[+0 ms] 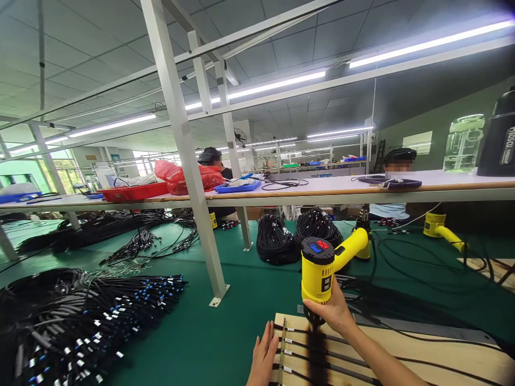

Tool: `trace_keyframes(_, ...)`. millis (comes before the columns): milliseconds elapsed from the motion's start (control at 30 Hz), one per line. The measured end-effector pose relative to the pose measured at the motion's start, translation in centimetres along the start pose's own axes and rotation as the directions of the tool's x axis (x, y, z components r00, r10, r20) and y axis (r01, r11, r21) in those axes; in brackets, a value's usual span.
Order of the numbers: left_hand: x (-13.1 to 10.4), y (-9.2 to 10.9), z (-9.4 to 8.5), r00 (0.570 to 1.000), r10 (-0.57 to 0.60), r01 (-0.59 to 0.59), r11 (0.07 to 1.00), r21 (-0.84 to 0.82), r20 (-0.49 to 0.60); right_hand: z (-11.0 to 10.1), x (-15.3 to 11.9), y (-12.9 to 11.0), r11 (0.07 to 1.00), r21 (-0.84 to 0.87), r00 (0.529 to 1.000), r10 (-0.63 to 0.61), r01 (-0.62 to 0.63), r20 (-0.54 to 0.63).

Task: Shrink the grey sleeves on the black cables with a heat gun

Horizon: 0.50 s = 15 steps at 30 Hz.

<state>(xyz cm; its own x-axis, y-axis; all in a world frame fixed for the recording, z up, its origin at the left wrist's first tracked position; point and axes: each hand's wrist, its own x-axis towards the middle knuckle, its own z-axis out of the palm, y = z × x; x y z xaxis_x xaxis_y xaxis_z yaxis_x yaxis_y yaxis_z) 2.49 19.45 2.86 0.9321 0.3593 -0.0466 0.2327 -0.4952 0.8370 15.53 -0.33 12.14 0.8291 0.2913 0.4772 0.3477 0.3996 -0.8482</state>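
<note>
Clearly, the right hand (335, 312) holds one heat gun (316, 277).

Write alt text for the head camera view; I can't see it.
The right hand holds a yellow, black-topped cylindrical heat gun, nozzle down, over black cables laid across a pale wooden board. The left hand is at the board's left edge. Coiled black cables lie farther back on the green tabletop.
</note>
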Motion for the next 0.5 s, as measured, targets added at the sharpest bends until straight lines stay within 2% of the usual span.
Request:
trace_keyframes(267, 0.0, 0.0, 0.0, 1.000, -0.012, 0.012, 1.000, 0.020, 0.000, -0.1, 0.2, 0.4, 0.999, -0.014, 0.998, -0.034, 0.034, 0.044)
trace_keyframes(500, -0.1, 0.4, 0.0, 1.000, -0.013, 0.012, 0.998, 0.070, 0.009, 0.0, 0.3, 0.9, 1.000, -0.014, 0.999, -0.025, 0.025, 0.036)
